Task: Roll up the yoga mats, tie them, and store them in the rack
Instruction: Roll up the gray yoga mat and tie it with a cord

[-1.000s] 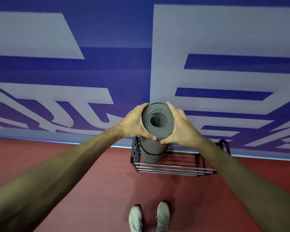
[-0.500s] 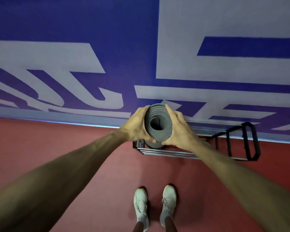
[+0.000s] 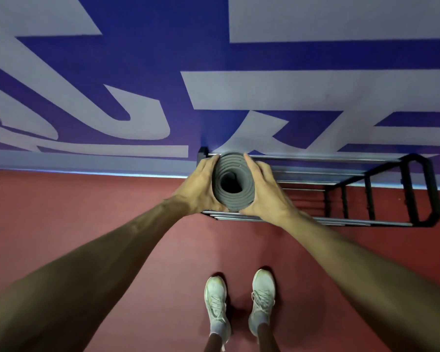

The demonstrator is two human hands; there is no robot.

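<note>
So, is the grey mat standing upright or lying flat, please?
Upright: the mat shows its spiral end from above, left hand and right hand gripping its sides.

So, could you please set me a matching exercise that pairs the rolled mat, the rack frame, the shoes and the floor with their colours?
Things:
1. rolled mat
2. rack frame
3. shoes
4. floor

Colours:
A. white
B. red
C. grey
D. black

Pairs: 1-C; 2-D; 3-A; 4-B
</note>
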